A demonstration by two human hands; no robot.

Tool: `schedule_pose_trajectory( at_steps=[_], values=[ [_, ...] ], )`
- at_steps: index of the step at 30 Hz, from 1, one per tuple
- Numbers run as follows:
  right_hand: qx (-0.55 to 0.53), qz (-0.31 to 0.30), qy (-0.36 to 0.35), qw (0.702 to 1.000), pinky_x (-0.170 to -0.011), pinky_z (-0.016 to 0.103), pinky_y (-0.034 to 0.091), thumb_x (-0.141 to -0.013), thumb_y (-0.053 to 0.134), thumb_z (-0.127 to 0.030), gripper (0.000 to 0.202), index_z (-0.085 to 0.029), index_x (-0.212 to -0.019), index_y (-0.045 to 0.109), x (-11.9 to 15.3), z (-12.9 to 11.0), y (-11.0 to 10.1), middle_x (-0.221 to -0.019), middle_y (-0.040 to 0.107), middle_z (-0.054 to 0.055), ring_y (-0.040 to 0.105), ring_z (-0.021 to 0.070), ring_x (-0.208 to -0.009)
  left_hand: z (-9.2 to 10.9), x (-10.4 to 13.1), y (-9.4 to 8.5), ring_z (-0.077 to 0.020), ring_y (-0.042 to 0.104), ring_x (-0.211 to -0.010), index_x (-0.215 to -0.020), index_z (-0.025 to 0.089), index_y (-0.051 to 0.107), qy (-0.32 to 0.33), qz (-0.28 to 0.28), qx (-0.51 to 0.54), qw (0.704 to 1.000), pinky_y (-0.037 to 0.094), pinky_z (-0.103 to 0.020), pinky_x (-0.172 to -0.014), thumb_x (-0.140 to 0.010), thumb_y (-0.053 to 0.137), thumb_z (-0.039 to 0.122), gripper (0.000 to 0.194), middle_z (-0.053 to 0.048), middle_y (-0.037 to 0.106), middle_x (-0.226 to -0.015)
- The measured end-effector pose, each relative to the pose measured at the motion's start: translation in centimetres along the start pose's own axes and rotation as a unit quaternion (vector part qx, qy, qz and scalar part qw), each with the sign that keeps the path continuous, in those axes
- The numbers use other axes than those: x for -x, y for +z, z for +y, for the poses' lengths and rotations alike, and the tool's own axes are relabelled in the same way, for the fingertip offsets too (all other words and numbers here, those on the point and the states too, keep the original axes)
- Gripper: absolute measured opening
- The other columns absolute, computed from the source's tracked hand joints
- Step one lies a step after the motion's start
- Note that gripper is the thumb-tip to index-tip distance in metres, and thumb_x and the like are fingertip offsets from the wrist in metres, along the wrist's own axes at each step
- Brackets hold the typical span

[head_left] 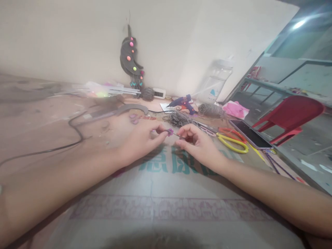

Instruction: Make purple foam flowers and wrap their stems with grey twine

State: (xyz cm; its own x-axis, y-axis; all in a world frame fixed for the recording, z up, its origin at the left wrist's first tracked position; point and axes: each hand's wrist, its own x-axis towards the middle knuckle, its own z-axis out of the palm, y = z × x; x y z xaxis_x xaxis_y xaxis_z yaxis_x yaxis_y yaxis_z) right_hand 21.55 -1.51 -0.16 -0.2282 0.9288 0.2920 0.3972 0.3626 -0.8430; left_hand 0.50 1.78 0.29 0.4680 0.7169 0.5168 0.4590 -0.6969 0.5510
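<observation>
While a black cord point(52, 149) curves across the left of the frame, white sticks point(124, 90) lie by the wall at upper left, beside clear plastic wrapping point(94, 87) whose bright contents are too blurred to identify. A dark crescent ornament point(126, 57) dotted with colored balls hangs upright at upper center, apparently displayed clear of the clutter. Below it, small purple pieces point(134, 118) lie loose on the table.

At mid-frame, the left hand point(142, 141) pinches a small purple piece point(170, 131) between thumb and fingertips, probably to steady it against a thin shaft point(176, 134) gripped in the curled fingers of the right hand point(201, 143). Whether the two pieces are joined cannot be told.

Behind them, a blue glue gun point(181, 101) sits beside gray yarn point(211, 110), seemingly within easy reach. A clear bottle point(215, 83) at upper right appears partly filled with clear liquid. Farther right lie yellow-handled scissors point(234, 149) and a dark-screened phone point(251, 134), with a red chair point(293, 110) beyond.
</observation>
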Motion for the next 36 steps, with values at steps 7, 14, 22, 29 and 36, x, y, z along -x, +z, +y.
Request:
schedule_pose_trajectory(
  at_steps=[7,14,22,29,36],
  values=[
    [0.098,0.056,-0.030,0.993,-0.058,0.025,0.042,-0.087,0.064,-0.024,0.006,-0.020,-0.088,0.066,-0.2,-0.6,-0.3,-0.071,0.064,-0.002,0.054,0.0115,-0.061,-0.2,0.2,0.1,-0.0159,0.063,-0.079,-0.081,0.018,0.065,0.019,-0.011,-0.015,1.000,0.046,-0.027,-0.074,-0.092,0.055,0.027,0.018,0.000,0.071,-0.081],
    [0.143,0.004,-0.094,0.985,-0.060,0.024,0.042,-0.092,0.058,-0.024,0.014,-0.020,-0.079,0.062,0.1,-0.9,-0.3,-0.069,0.062,-0.002,0.055,0.0115,-0.063,-0.2,0.2,0.3,-0.0164,0.064,-0.079,-0.082,0.018,0.067,0.021,-0.020,-0.009,1.000,0.047,-0.029,-0.077,-0.091,0.057,0.030,0.018,0.000,0.071,-0.080],
    [0.199,0.007,-0.171,0.965,-0.062,0.023,0.044,-0.088,0.066,-0.023,0.019,-0.020,-0.105,0.058,0.3,0.3,-0.5,-0.071,0.050,-0.005,0.050,0.0114,-0.064,-0.5,0.2,0.3,-0.0151,0.062,-0.075,-0.079,0.018,0.065,0.020,-0.022,-0.008,1.000,0.045,-0.028,-0.073,-0.091,0.056,0.027,0.018,0.001,0.069,-0.077],
    [0.231,0.040,-0.185,0.954,-0.061,0.023,0.042,-0.090,0.065,-0.019,0.006,-0.019,-0.084,0.065,0.2,-0.4,-0.5,-0.073,0.065,-0.001,0.054,0.0103,-0.063,-0.3,0.2,0.2,-0.0152,0.064,-0.079,-0.080,0.019,0.065,0.016,-0.024,-0.001,1.000,0.046,-0.027,-0.075,-0.092,0.056,0.029,0.019,0.001,0.070,-0.079],
    [0.232,0.023,-0.176,0.956,-0.062,0.024,0.046,-0.088,0.067,-0.024,0.017,-0.019,-0.103,0.062,0.3,-0.1,-0.6,-0.071,0.060,-0.002,0.055,0.0123,-0.064,-0.2,0.1,0.2,-0.0150,0.063,-0.076,-0.079,0.018,0.066,0.023,-0.026,-0.009,0.999,0.046,-0.028,-0.074,-0.091,0.057,0.028,0.017,0.001,0.070,-0.078]
  ],
)
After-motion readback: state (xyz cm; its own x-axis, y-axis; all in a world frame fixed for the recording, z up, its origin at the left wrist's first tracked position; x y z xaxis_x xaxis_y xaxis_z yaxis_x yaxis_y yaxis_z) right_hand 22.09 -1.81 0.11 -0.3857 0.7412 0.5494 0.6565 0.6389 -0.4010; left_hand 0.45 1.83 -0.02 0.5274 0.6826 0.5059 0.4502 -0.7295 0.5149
